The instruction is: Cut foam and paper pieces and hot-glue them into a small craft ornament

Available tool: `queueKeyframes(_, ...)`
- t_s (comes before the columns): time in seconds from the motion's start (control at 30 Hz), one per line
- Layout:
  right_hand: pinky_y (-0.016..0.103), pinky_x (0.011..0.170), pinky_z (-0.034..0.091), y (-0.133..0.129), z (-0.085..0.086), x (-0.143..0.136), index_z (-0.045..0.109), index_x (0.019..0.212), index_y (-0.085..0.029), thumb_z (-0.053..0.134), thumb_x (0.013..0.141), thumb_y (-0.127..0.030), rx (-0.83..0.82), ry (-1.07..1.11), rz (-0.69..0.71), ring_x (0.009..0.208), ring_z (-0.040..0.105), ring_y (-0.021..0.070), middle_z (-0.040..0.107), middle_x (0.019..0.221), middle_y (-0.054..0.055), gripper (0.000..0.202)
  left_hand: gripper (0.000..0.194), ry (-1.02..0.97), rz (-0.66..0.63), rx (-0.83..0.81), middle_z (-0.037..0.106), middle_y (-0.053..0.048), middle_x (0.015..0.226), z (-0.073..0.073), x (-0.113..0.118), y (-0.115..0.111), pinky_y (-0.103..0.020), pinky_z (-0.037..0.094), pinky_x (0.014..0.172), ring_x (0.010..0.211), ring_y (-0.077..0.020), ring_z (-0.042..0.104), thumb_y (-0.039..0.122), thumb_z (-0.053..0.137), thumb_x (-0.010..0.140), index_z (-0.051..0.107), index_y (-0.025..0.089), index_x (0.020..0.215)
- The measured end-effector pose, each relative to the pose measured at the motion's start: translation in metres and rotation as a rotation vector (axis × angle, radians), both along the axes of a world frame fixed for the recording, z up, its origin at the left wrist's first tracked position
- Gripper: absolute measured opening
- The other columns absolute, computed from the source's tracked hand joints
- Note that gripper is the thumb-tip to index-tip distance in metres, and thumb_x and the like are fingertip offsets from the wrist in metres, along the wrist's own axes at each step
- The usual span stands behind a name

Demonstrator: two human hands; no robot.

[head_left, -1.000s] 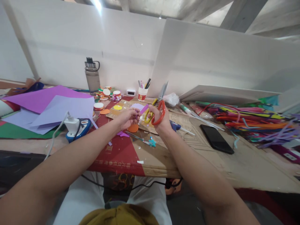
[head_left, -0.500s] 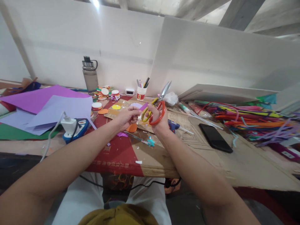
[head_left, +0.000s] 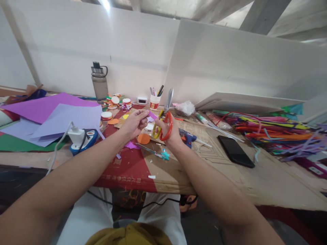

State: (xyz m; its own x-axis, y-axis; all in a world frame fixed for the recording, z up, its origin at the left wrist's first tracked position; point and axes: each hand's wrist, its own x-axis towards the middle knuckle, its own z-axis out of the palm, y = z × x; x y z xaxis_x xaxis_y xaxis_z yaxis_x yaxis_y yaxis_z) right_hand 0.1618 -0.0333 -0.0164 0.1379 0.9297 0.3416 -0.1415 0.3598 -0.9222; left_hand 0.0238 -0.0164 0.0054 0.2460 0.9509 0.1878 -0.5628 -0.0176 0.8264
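Note:
My left hand [head_left: 135,124] pinches one end of a small purple paper strip [head_left: 153,115] above the middle of the table. My right hand [head_left: 171,131] is closed around a pair of scissors [head_left: 166,125] with one red and one yellow handle loop. Their blades point up and away from me, and the strip's other end meets the right fingertips. Whether those fingers grip the strip I cannot tell. Below the hands lie an orange paper disc [head_left: 143,138], a pen with a teal end [head_left: 155,152] and purple paper scraps [head_left: 132,145].
Purple and lilac sheets [head_left: 57,119] and a power strip [head_left: 85,141] lie left. Behind stand a water bottle [head_left: 99,83] and a paper cup of pens [head_left: 155,101]. To the right are a blue glue gun [head_left: 188,139], a black phone [head_left: 235,151] and colourful pipe cleaners [head_left: 273,132].
The scissors have tilted, with their blades now more upright and further left. My left hand has shifted slightly up, and more of the purple strip shows between the hands.

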Motion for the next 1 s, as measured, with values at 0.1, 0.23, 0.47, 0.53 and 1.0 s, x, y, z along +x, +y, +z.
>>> queueKeyframes(0.1, 0.023, 0.040, 0.040, -0.003, 0.000, -0.001, 0.045, 0.089, -0.025, 0.069, 0.073, -0.040, 0.007, -0.044, 0.087, 0.044, 0.048, 0.0086, 0.051, 0.069, -0.005, 0.033, 0.021, -0.003, -0.015, 0.025, 0.043, 0.006, 0.058, 0.001, -0.002, 0.001, -0.015, 0.025, 0.040, 0.045, -0.0008, 0.036, 0.021, 0.076, 0.072, 0.057, 0.013, 0.072)
queueKeyframes(0.23, 0.025, 0.053, 0.049, -0.007, 0.006, -0.001, 0.050, 0.098, -0.025, 0.066, 0.076, -0.050, 0.002, -0.173, 0.144, 0.061, 0.055, 0.0113, 0.056, 0.081, -0.001, 0.036, 0.022, 0.000, 0.058, 0.036, 0.044, 0.006, 0.059, 0.007, -0.011, 0.008, -0.014, 0.021, 0.039, 0.044, -0.0004, 0.036, 0.019, 0.076, 0.072, 0.056, 0.012, 0.071)
queueKeyframes(0.47, 0.032, 0.077, 0.052, -0.009, 0.014, 0.011, 0.051, 0.111, -0.023, 0.061, 0.082, -0.049, 0.095, -0.573, 0.101, 0.085, 0.058, 0.0166, 0.060, 0.093, 0.003, 0.040, 0.020, 0.052, 0.205, 0.087, 0.046, 0.004, 0.056, 0.021, -0.032, 0.021, -0.014, 0.020, 0.038, 0.043, -0.0017, 0.035, 0.014, 0.067, 0.079, 0.051, 0.013, 0.067)
queueKeyframes(0.53, 0.033, 0.076, 0.051, -0.010, 0.015, 0.013, 0.052, 0.111, -0.024, 0.059, 0.084, -0.049, 0.131, -0.662, 0.119, 0.082, 0.058, 0.0168, 0.059, 0.089, 0.002, 0.038, 0.020, 0.076, 0.216, 0.085, 0.050, 0.003, 0.058, 0.023, -0.035, 0.022, -0.014, 0.021, 0.039, 0.043, -0.0017, 0.036, 0.014, 0.065, 0.080, 0.050, 0.013, 0.067)
queueKeyframes(1.0, 0.020, 0.048, 0.040, -0.024, 0.021, 0.012, 0.057, 0.085, -0.022, 0.064, 0.078, -0.056, -0.016, -0.608, 0.297, 0.054, 0.049, 0.0106, 0.052, 0.063, -0.003, 0.035, 0.018, 0.145, 0.210, 0.052, 0.052, 0.001, 0.058, 0.023, -0.040, 0.025, -0.015, 0.023, 0.039, 0.043, -0.0019, 0.039, 0.016, 0.065, 0.072, 0.051, 0.013, 0.063)
